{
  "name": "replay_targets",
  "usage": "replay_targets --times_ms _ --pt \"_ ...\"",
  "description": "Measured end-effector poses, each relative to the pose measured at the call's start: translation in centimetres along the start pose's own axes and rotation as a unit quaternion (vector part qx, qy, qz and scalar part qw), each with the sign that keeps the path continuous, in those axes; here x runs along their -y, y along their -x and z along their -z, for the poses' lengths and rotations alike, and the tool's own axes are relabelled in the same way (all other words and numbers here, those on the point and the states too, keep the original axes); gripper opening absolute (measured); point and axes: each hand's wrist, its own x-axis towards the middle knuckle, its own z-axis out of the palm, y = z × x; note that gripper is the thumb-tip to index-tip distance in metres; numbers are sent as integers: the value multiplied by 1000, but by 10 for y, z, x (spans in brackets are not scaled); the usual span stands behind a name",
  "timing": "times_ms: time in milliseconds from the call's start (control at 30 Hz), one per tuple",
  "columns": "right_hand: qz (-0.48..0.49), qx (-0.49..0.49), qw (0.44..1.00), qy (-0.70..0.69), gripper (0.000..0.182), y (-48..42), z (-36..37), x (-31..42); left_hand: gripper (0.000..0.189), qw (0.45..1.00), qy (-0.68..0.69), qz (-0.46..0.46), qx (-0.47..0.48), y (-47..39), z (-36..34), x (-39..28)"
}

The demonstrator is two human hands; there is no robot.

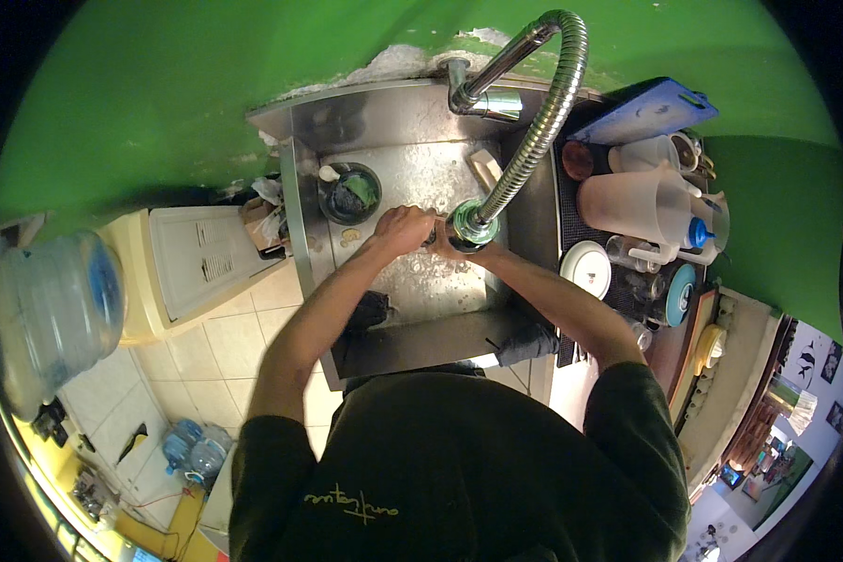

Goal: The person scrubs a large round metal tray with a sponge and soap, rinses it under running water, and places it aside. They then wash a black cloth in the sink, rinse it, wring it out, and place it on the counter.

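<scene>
Both hands are together over the stainless steel sink, under the spring-neck faucet's spray head. My left hand is curled, with part of a small dark object showing at its fingers; what the object is cannot be made out. My right hand meets it from the other side, mostly hidden behind the spray head. Left of the hands in the basin sits a dark bowl holding a green scouring pad and a pale round-ended item.
A pale block lies at the basin's back right. On the right-hand black mat stand plastic pitchers, a white lid or dish and glasses; a blue cutting board leans behind. Dark cloths hang over the sink's front edge.
</scene>
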Motion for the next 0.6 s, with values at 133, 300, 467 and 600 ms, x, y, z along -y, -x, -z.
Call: replay_targets --times_ms 133,300,467,600 --pt "34 -181 978 -101 36 -66 -51 -79 30 995 55 69 -56 -15 -11 -7" --pt "40 -340 935 -94 38 -62 -72 -58 39 986 117 99 -70 -18 -23 4" --pt "255 -214 940 -73 42 -29 -31 -71 39 954 206 4 -218 2 -43 -3" --pt "-34 171 870 -461 29 33 28 8 37 940 -37 -204 -270 23 -35 8"
